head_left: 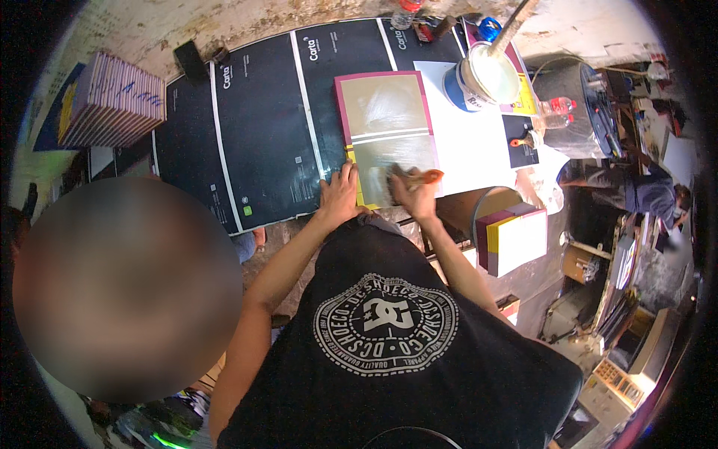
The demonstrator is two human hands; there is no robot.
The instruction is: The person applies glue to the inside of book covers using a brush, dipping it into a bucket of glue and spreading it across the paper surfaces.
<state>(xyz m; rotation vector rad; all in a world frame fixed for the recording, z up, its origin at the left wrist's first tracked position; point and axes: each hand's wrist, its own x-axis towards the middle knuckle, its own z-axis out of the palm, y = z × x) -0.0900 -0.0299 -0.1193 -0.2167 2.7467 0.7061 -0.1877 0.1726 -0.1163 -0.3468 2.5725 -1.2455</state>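
Note:
An opened book cover [385, 112] with a maroon border and tan boards lies flat on the black-covered table [262, 135]. My left hand [340, 196] presses flat on its near left edge, fingers spread. My right hand [413, 193] grips a brush with an orange handle [428, 176] and holds it on the wet near part of the cover. A white bucket of pale glue [486, 75] with a stick in it stands to the right of the cover.
A stack of finished covers [112, 101] sits at the far left of the table. A second orange brush [521, 141] lies on a dark sheet at the right. A maroon and yellow box [516, 239] stands below the table edge. Another person [636, 191] bends over at the right.

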